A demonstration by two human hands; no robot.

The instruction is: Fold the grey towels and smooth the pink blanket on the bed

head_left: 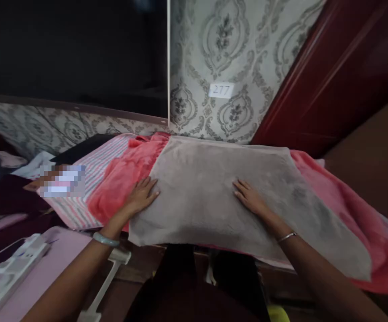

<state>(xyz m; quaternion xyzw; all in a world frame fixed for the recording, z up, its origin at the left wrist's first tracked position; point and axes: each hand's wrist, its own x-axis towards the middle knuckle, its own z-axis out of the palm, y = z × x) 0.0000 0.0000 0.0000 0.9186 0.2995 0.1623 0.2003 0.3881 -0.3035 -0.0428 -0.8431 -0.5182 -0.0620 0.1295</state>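
A grey-beige plush cloth [197, 192] lies spread flat in front of me, its surface slightly wrinkled. My left hand [142, 195] rests on its left edge with the fingers stretched out. Farther right on the same cloth, my right hand [250, 197] lies flat, fingers apart. Beneath the grey cloth is a coral-pink plush blanket [120, 179], which shows in folds on the left and again along the right side. A striped cloth [80, 210] lies under the pink blanket at the left. Neither hand grips anything.
A large dark television [73, 53] hangs on the patterned wall [194, 67], beside a paper label [221, 90] reading 277. A dark red wooden panel [301, 89] stands at the right. A white power strip [13, 273] lies on a pink surface [63, 250] at lower left.
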